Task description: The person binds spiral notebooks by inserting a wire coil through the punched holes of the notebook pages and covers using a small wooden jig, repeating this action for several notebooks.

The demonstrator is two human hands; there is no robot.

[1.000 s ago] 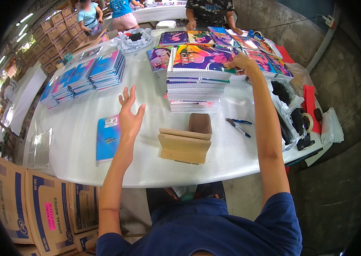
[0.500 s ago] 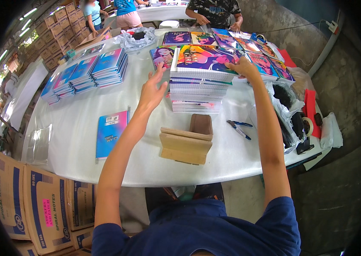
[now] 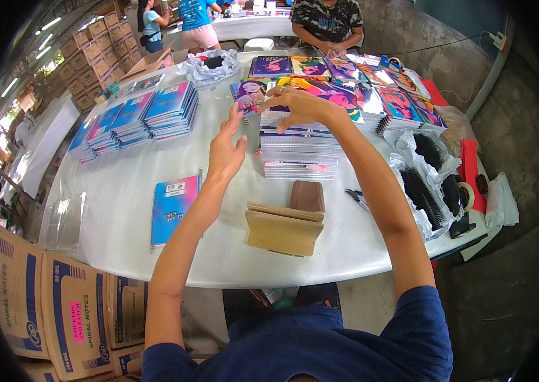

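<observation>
A tall stack of notebook page blocks (image 3: 300,153) with colourful illustrated covers stands at the middle of the table. My right hand (image 3: 301,107) reaches over the top of this stack to its left corner, with fingers spread and bent; whether they touch the cover I cannot tell. Beside the stack's left side is my left hand (image 3: 226,151), fingers stretched out and holding nothing. A brown cardboard stand (image 3: 285,232) sits in front of the stack, with a small brown box (image 3: 308,195) behind it. Left of my left forearm lies a blue and pink spiral notebook (image 3: 171,207).
Blue-pink notebook stacks (image 3: 168,105) stand at left; illustrated notebooks (image 3: 400,105) lie behind and right. Plastic-wrapped black spiral coils (image 3: 419,191), a tape roll (image 3: 465,196) and partly hidden pliers (image 3: 357,198) lie at right. Cartons (image 3: 82,312) stand lower left. A person (image 3: 330,28) sits opposite.
My right hand has moved from the stack's right edge across its top to the left corner. My left hand stays beside the stack. The view has shifted slightly.
</observation>
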